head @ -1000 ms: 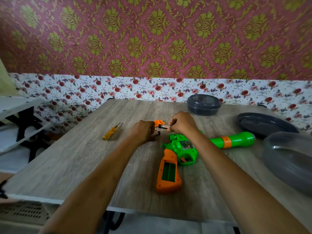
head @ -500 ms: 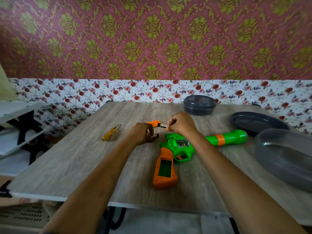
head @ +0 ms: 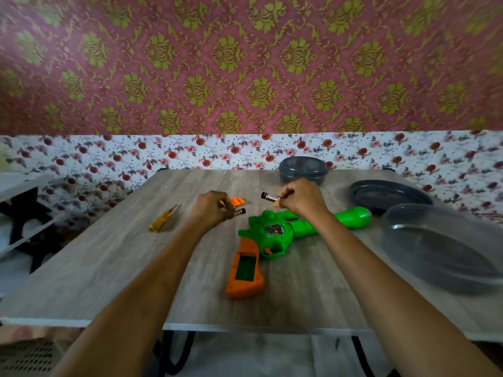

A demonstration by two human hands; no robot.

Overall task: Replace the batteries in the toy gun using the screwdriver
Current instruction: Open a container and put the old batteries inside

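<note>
The green toy gun (head: 275, 235) lies on the wooden table (head: 109, 268), its orange grip towards me with the battery bay (head: 245, 268) uncovered. My right hand (head: 302, 197) hovers above the gun and pinches a dark battery (head: 269, 197). To the left, my left hand (head: 213, 209) grips a second battery (head: 240, 211), whose end sticks out of the fist. The orange battery cover (head: 236, 201) lies just behind my left hand. Further left on the table rests the yellow screwdriver (head: 162, 222).
A lidded dark round container (head: 302, 170) stands at the back of the table. A dark lid (head: 389, 195) and a clear grey bowl (head: 441, 251) sit at the right. A white shelf (head: 19, 183) stands left of the table.
My hands have drawn apart, each now holding its own battery; the right one has lifted slightly. The camera view has shifted a little.
</note>
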